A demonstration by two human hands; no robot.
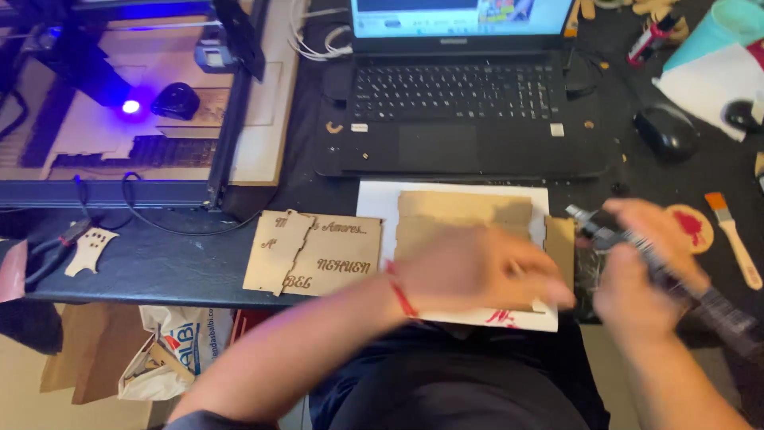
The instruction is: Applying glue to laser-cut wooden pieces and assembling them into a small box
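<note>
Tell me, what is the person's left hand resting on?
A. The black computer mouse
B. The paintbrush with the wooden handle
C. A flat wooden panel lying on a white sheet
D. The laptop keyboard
C: the left hand lies flat on the wooden panel that sits on a white sheet, in front of the laptop, well away from the mouse and paintbrush.

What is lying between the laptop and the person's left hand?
In the head view, a wooden panel on a white sheet lies between the laptop and the left hand, which rests on it.

laptop [461,95], mouse [667,131], brush [734,239], laser engraver [127,95]
</note>
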